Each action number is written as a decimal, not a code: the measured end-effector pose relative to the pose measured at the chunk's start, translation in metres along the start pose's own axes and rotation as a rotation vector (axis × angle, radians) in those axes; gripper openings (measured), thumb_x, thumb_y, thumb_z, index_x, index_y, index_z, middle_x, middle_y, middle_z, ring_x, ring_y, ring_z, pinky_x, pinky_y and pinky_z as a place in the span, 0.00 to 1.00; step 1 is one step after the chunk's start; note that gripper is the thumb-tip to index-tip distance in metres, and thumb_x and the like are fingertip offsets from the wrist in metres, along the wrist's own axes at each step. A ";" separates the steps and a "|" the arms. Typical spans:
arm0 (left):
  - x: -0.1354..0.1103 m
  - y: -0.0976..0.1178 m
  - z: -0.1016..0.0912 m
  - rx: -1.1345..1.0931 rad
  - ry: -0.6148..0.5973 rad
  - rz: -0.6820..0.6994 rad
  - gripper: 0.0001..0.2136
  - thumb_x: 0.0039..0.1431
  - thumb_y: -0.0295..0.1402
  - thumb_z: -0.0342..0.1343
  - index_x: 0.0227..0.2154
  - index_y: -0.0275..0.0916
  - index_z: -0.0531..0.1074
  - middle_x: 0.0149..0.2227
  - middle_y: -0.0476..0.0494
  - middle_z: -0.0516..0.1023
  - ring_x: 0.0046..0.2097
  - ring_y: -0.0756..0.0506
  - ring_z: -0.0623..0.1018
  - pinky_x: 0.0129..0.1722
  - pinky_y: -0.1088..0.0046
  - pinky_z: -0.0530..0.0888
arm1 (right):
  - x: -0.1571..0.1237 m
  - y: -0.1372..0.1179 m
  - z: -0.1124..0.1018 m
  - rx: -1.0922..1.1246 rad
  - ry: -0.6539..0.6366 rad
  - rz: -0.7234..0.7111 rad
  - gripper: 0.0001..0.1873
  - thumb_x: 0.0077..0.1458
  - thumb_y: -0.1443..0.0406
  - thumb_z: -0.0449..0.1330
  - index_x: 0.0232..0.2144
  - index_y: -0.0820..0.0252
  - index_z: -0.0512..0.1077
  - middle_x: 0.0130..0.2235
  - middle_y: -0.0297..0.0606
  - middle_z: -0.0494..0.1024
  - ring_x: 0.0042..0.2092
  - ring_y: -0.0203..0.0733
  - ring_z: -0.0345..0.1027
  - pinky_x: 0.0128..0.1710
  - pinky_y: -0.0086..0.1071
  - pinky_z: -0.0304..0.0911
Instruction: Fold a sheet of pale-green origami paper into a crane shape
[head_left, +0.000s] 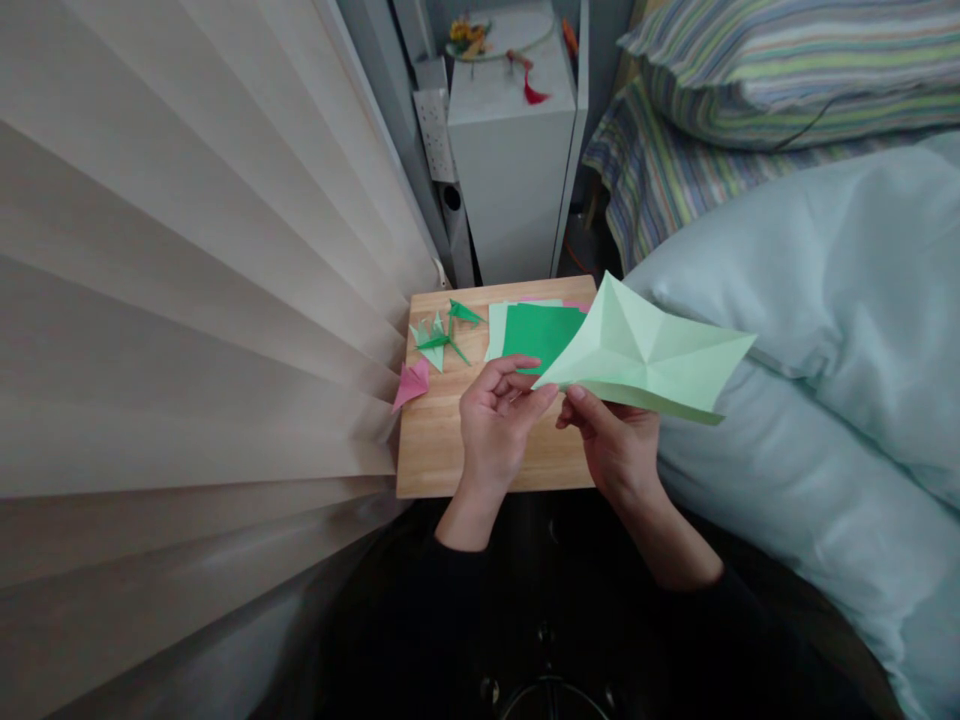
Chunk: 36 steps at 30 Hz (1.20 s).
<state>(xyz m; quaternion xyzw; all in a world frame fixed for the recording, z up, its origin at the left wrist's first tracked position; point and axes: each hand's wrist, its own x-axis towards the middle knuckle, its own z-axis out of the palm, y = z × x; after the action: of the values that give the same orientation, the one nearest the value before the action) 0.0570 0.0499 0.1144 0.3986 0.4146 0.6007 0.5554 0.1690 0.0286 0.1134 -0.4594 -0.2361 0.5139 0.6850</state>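
Above the small wooden table [439,450], both hands hold a pale green sheet of origami paper [649,350] marked with crossing creases. My left hand [499,415] pinches its left corner between thumb and fingers. Along the lower edge, my right hand [619,440] grips it with the thumb in front; its other fingers are partly hidden behind the paper. Under and behind the sheet lies a stack of coloured paper with a dark green sheet [540,335] on top. Folded green paper pieces [446,340] and a pink folded piece [412,382] rest at the table's left side.
A pleated curtain [225,300] hangs close along the left. Beyond the table stands a white cabinet [514,190] with a red tassel [534,90] on top. To the right are a pale blue quilt [825,260] and striped pillows [810,60].
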 end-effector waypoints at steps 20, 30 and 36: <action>0.001 0.002 -0.003 -0.070 0.047 -0.017 0.11 0.56 0.37 0.71 0.40 0.42 0.79 0.36 0.49 0.80 0.40 0.50 0.81 0.49 0.69 0.80 | 0.004 -0.005 0.003 0.030 0.100 -0.003 0.16 0.40 0.62 0.77 0.29 0.59 0.76 0.23 0.27 0.73 0.21 0.32 0.64 0.20 0.29 0.65; -0.002 0.002 0.002 0.088 0.006 0.023 0.08 0.51 0.32 0.73 0.35 0.40 0.84 0.33 0.47 0.85 0.36 0.49 0.84 0.39 0.74 0.80 | 0.002 -0.006 0.002 0.053 0.017 -0.007 0.13 0.43 0.63 0.77 0.28 0.59 0.77 0.24 0.30 0.77 0.21 0.32 0.66 0.20 0.27 0.65; -0.004 0.006 0.004 0.125 0.028 0.057 0.05 0.52 0.33 0.73 0.31 0.40 0.84 0.32 0.47 0.85 0.34 0.48 0.84 0.37 0.74 0.81 | 0.001 -0.007 0.002 0.003 -0.012 -0.009 0.14 0.45 0.60 0.76 0.28 0.58 0.76 0.23 0.29 0.76 0.22 0.33 0.66 0.20 0.29 0.66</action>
<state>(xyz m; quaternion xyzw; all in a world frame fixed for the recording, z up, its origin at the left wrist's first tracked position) 0.0587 0.0454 0.1217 0.4357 0.4477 0.5947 0.5060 0.1713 0.0295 0.1199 -0.4541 -0.2415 0.5140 0.6865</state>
